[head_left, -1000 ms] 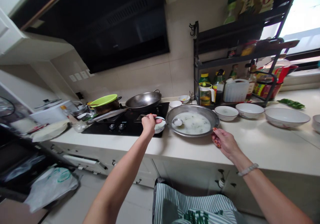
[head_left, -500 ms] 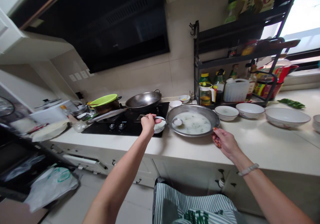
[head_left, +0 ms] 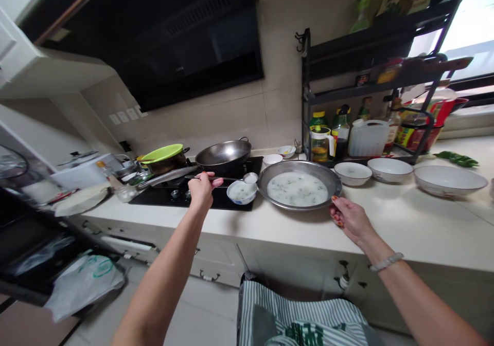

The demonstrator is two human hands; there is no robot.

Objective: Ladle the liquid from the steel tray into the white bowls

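Observation:
My left hand is closed round the handle of a metal ladle, whose full bowl hangs just above a small white bowl on the stove's front right corner. My right hand grips the near rim of a wide steel basin that holds a pale, milky liquid with green bits. The basin sits on the cream counter right of the stove.
An empty steel wok and a pot with a green lid sit on the black stove. Three white bowls line the counter to the right. A black rack of bottles stands behind them.
My left hand has drawn the ladle left, out of the steel basin, and now holds it over the small white bowl. My right hand stays on the basin's rim.

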